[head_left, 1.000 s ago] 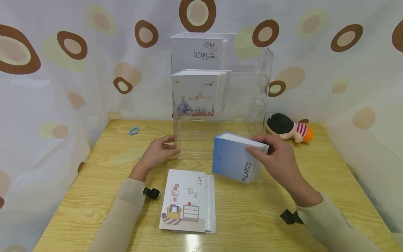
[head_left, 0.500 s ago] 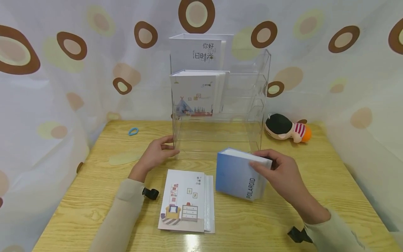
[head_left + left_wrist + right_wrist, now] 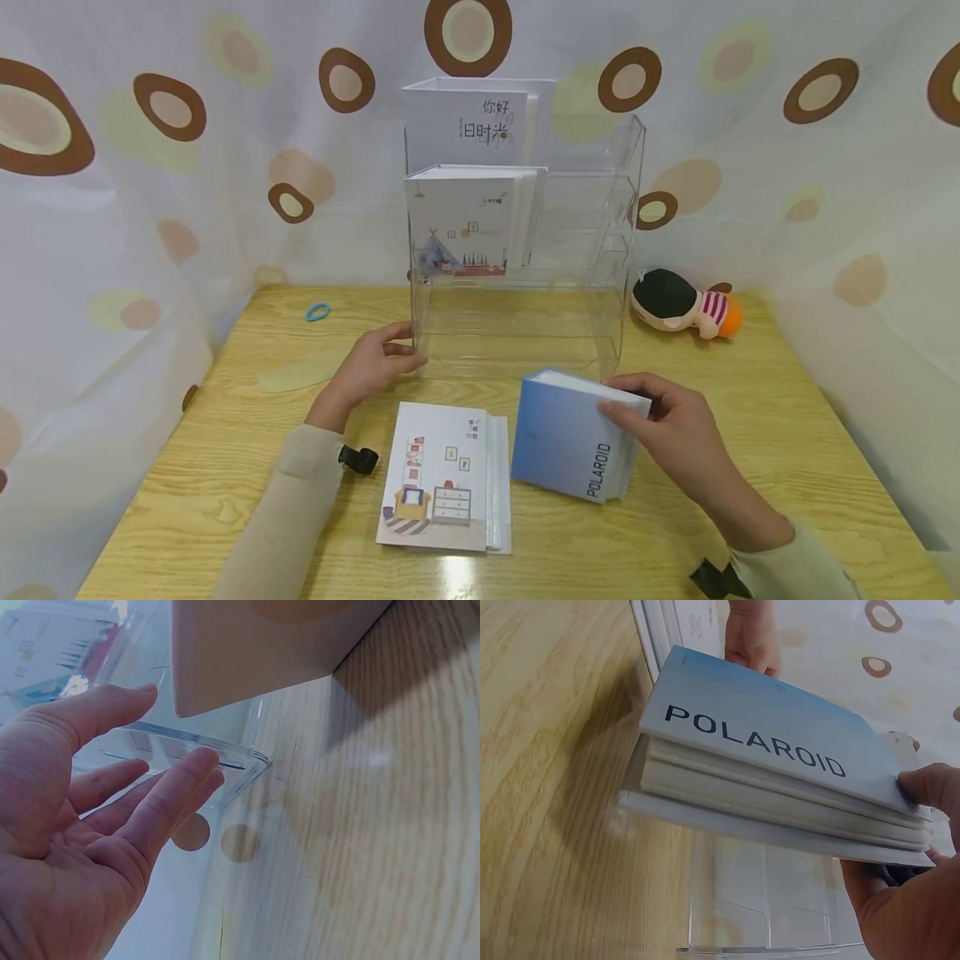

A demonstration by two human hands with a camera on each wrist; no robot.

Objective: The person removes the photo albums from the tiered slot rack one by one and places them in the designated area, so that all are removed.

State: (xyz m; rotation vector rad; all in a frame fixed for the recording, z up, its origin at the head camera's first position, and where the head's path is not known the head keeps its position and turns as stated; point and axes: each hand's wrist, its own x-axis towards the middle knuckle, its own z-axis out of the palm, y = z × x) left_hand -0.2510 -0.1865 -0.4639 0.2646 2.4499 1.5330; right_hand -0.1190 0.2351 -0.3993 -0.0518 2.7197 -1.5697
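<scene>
My right hand (image 3: 678,437) pinches the top right corner of a blue photo album (image 3: 562,442) marked POLAROID, thumb on the front cover and fingers behind. The album stands tilted over the table, its page edges showing in the right wrist view. A clear acrylic tiered rack (image 3: 517,348) stands behind it. At the rack's lower left side rests my left hand (image 3: 371,367), its fingers (image 3: 161,799) extended along the clear edge in the left wrist view. Flat on the table lies a white album (image 3: 435,475) with a drawn armchair and drawers, left of the blue one.
Two white albums sit in the rack's left half, an upper album (image 3: 465,125) and a lower album (image 3: 465,225) with a tent drawing. A plush doll (image 3: 682,304) lies right of the rack. A blue ring-shaped band (image 3: 317,312) lies at the table's back left.
The right hand has brought the blue album down and toward me, away from the rack's front, and slightly right. The left hand stays at the rack's side.
</scene>
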